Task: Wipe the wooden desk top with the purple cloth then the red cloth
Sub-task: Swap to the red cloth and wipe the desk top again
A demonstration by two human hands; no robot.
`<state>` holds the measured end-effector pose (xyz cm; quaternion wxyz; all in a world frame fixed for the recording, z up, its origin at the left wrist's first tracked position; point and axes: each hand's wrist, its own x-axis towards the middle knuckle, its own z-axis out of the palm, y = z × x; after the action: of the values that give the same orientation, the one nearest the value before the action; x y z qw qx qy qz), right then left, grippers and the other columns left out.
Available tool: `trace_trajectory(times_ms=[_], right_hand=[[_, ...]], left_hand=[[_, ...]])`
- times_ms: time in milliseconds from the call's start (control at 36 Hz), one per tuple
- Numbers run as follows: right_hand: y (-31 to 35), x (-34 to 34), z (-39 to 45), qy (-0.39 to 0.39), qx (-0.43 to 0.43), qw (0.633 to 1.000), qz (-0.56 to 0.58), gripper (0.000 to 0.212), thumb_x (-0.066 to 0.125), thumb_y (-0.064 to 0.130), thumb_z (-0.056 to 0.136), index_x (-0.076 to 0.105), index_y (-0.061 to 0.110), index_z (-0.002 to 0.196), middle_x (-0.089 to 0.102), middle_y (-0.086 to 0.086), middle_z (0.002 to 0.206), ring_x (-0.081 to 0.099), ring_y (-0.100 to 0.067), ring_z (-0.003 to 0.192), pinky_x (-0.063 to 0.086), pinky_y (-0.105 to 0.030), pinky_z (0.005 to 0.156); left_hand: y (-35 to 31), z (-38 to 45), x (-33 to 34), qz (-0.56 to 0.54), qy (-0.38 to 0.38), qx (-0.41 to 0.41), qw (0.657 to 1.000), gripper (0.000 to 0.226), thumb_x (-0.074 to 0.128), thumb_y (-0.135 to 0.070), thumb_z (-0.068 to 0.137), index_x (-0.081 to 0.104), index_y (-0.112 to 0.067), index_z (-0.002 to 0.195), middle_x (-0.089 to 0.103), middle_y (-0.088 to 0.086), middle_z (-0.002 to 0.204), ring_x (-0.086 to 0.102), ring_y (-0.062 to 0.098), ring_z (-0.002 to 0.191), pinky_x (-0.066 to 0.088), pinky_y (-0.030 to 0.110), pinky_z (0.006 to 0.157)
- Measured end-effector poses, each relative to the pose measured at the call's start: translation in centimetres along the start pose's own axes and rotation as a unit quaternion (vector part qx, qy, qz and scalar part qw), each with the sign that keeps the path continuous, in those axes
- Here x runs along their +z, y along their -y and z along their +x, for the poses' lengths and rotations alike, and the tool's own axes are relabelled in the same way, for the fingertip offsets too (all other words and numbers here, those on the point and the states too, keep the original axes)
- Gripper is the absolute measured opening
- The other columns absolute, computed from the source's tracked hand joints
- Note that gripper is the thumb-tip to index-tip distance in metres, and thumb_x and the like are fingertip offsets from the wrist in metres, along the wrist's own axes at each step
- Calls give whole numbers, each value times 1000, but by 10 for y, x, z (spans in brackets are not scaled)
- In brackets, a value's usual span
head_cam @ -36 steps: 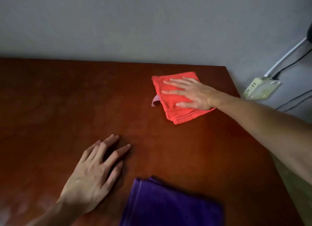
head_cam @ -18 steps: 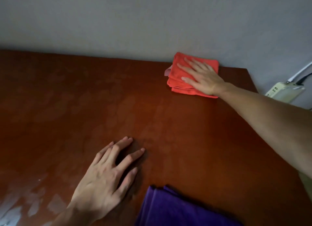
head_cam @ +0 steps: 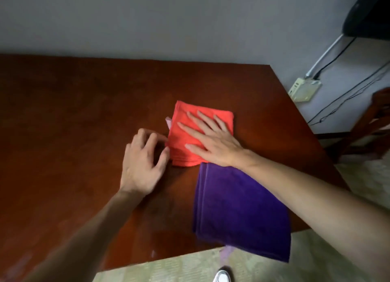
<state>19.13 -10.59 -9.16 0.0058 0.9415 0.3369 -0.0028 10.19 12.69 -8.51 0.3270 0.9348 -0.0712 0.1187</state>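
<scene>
While the purple cloth lies folded at the bench near edge, seemingly done, the right hand presses flat on the red cloth; left hand, loosely curled, touches its edge. Red wiping looks underway.

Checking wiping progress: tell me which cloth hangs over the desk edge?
The purple cloth; its near corner overhangs the desk, while the red cloth lies fully on it.

Head view: worn on head – looks forward and down, close over wooden desk top
Shared: none – single view
</scene>
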Motion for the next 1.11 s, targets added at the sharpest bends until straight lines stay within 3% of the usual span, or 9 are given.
trace_trajectory(times_ms=[139, 222, 306, 417, 583, 722, 861, 1111], right_hand=[[0, -8, 0, 29, -29, 999, 3, 66, 20, 68, 101, 7, 46, 162, 0, 7, 173, -3, -18, 159, 0, -47, 126], [-9, -10, 10, 37, -67, 997, 2, 65, 24, 68, 101, 10, 48, 161, 1, 9, 173, -2, -16, 160, 4, -50, 127], [-23, -14, 32, 49, -124, 991, -12, 64, 30, 65, 103, 13, 46, 162, -1, 8, 173, -4, -16, 160, 3, -49, 128], [-41, -17, 68, 52, -203, 978, -18, 64, 38, 62, 103, 17, 45, 162, 0, 8, 173, -3, -15, 160, 4, -47, 128], [-74, -20, 138, 54, -256, 965, -17, 63, 29, 67, 101, 16, 49, 160, 5, 7, 173, 4, -17, 160, 11, -49, 125], [-100, -22, 204, 44, -232, 971, -29, 61, 22, 69, 101, 9, 53, 158, 8, 6, 173, 10, -19, 159, 17, -50, 124], [-115, -26, 252, 39, -170, 984, -27, 65, 21, 69, 100, 17, 45, 160, 10, 7, 173, 13, -20, 158, 20, -49, 122], [-99, -21, 256, 15, -18, 999, 23, 74, 14, 76, 91, 18, 49, 160, 13, 8, 172, 14, -20, 158, 15, -44, 123]], left_hand=[[53, -24, -51, 129, 105, 65, 984, 43, 42, -46, 94, 62, -24, 124, 54, 2, 127, 55, 28, 110, 37, 41, 84], [91, -30, -84, 185, 166, 55, 967, 50, 35, -49, 97, 53, -30, 139, 48, 3, 141, 53, 28, 116, 37, 43, 92], [108, -28, -96, 189, 168, 29, 967, 53, 32, -51, 98, 49, -34, 146, 44, 1, 148, 50, 24, 123, 35, 45, 99], [110, -24, -93, 179, 160, 39, 970, 52, 35, -48, 100, 51, -31, 146, 45, 1, 149, 49, 22, 126, 29, 38, 103], [113, -23, -92, 160, 168, 36, 972, 50, 34, -44, 102, 51, -30, 147, 46, 2, 151, 45, 20, 135, 25, 35, 110], [113, -21, -93, 140, 176, 30, 974, 50, 33, -43, 104, 49, -30, 149, 43, 0, 155, 40, 18, 144, 25, 34, 115], [116, -18, -92, 146, 177, 47, 972, 50, 35, -42, 103, 49, -29, 149, 42, 0, 156, 37, 16, 147, 21, 30, 119], [115, -20, -91, 133, 158, 41, 978, 47, 35, -42, 105, 51, -31, 148, 43, 0, 155, 40, 18, 144, 30, 38, 114]])
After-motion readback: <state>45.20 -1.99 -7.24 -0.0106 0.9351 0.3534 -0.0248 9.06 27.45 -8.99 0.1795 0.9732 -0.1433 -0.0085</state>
